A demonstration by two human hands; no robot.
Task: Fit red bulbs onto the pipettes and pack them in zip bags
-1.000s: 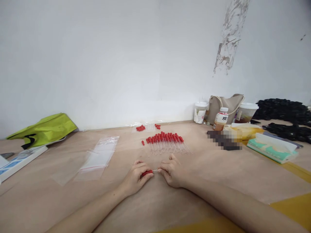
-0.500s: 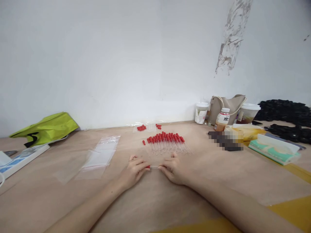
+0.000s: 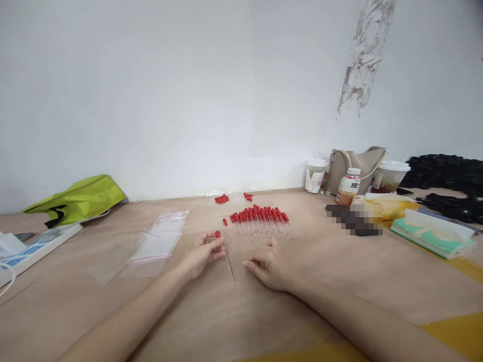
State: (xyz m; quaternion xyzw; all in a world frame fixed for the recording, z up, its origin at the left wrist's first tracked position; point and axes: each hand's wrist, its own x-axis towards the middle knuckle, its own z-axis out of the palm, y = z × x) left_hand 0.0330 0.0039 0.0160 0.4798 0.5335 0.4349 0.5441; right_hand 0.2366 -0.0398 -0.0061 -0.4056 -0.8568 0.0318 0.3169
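Note:
In my left hand point(image 3: 207, 252) is a glass dropper point(image 3: 228, 265) with a red rubber bulb, pinched near the bulb end. Its thin tube slants down to the right, with the tip toward me. My right hand point(image 3: 266, 264) rests a little to the right of that tip, fingers curled and thumb against them, with nothing visible in it. Beyond both hands lies a row of several red-bulbed droppers point(image 3: 260, 218), side by side with their tubes toward me. One loose red bulb point(image 3: 225, 221) sits just left of the row.
More red bulbs point(image 3: 222, 199) lie in clear plastic by the wall. Flat zip bags point(image 3: 162, 239) are at the left, near a power strip point(image 3: 39, 249) and a lime-green bag point(image 3: 79, 198). On the right stand a drink bottle point(image 3: 347, 187), cups and a tissue pack point(image 3: 432, 234).
My hands have come apart. The dropper has left my right fingers and turned from lying level between both hands to slanting in my left hand, bulb up.

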